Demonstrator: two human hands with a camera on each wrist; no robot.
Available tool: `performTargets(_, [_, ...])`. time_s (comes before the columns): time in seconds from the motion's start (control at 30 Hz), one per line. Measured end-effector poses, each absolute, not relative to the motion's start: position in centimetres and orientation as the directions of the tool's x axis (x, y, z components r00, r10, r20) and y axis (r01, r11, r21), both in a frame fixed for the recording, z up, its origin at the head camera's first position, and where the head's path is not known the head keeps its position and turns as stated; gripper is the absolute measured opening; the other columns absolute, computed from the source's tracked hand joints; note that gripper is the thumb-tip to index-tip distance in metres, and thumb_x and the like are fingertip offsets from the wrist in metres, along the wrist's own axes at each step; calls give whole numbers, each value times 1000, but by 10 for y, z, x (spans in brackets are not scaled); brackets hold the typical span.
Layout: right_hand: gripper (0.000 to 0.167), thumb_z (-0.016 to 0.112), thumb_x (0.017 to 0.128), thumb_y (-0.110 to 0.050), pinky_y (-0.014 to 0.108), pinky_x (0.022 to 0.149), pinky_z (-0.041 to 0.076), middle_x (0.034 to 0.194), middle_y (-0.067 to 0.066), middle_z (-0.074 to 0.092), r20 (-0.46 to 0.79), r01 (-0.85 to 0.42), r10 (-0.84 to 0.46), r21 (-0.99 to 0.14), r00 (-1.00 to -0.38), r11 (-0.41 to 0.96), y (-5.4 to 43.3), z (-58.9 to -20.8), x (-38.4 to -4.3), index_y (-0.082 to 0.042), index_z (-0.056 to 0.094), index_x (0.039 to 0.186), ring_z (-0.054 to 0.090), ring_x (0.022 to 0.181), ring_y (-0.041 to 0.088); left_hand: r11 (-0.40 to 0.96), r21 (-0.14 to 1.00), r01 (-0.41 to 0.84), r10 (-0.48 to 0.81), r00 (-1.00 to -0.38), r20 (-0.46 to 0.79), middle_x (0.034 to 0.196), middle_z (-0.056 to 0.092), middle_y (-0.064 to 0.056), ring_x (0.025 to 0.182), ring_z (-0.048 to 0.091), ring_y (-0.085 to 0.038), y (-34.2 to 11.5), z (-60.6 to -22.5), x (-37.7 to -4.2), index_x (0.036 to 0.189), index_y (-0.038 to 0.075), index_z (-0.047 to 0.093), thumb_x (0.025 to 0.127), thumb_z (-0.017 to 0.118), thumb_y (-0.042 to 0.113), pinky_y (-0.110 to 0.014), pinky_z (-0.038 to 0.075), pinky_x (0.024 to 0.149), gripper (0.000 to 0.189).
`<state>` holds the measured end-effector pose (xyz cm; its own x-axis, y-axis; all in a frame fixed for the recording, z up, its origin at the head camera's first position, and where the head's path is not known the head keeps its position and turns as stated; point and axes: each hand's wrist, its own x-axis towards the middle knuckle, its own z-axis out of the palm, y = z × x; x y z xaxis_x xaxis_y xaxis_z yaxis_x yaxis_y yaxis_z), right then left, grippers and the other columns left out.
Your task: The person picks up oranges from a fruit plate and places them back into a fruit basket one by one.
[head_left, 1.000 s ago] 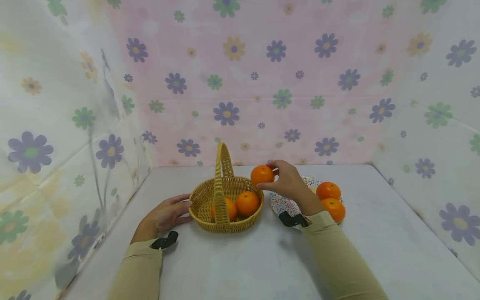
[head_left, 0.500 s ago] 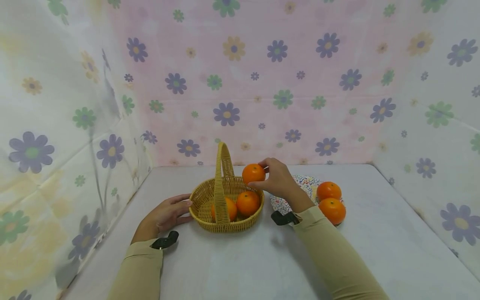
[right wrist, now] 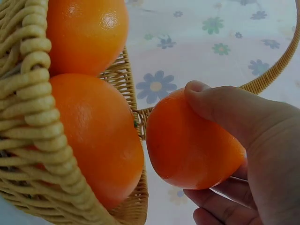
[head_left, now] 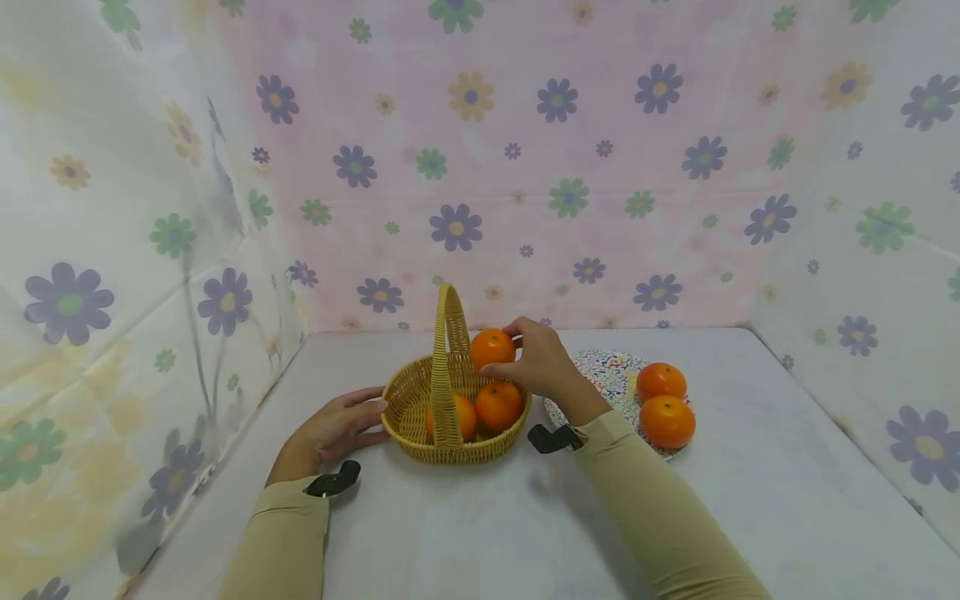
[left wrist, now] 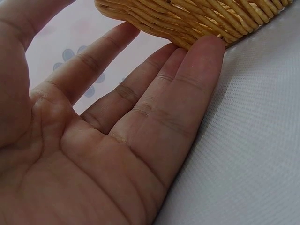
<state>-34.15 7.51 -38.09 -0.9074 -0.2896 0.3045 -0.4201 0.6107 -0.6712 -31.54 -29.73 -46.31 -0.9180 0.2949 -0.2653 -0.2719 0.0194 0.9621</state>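
Observation:
In the head view a yellow wicker basket (head_left: 465, 452) with a tall arched handle stands on the table, two oranges (head_left: 498, 407) lying inside. My right hand (head_left: 546, 363) grips another orange (head_left: 492, 349) between thumb and fingers, over the basket's back right part. The right wrist view shows this held orange (right wrist: 192, 143) beside the two in the basket, apart from them. At the basket's left end, my left hand (head_left: 337, 429) touches the wicker with its fingertips. Its fingers (left wrist: 154, 103) lie mostly straight against the basket wall (left wrist: 206, 21) in the left wrist view.
To the right lies a speckled, multicoloured plate (head_left: 603, 371) with two oranges (head_left: 667, 422) at its right side. A white cloth covers the table (head_left: 480, 533). Flower-patterned curtains (head_left: 495, 175) enclose the back and both sides.
My right hand has carried its orange leftward, from beyond the basket's right rim to over its back right part. The left hand stays at the basket's left end.

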Motion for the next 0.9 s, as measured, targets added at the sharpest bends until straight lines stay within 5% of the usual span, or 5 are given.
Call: performTargets(0.9, [55, 89, 80, -46, 38, 82, 64, 111, 4, 70, 107, -269, -287, -742, -952, 614, 41, -385, -342, -15, 61, 116, 69, 98, 19, 35, 961, -273, 268, -924, -273, 156, 50, -14, 123, 66, -19, -295, -462, -315, 160, 6, 35, 101, 70, 22, -45, 56, 105, 71])
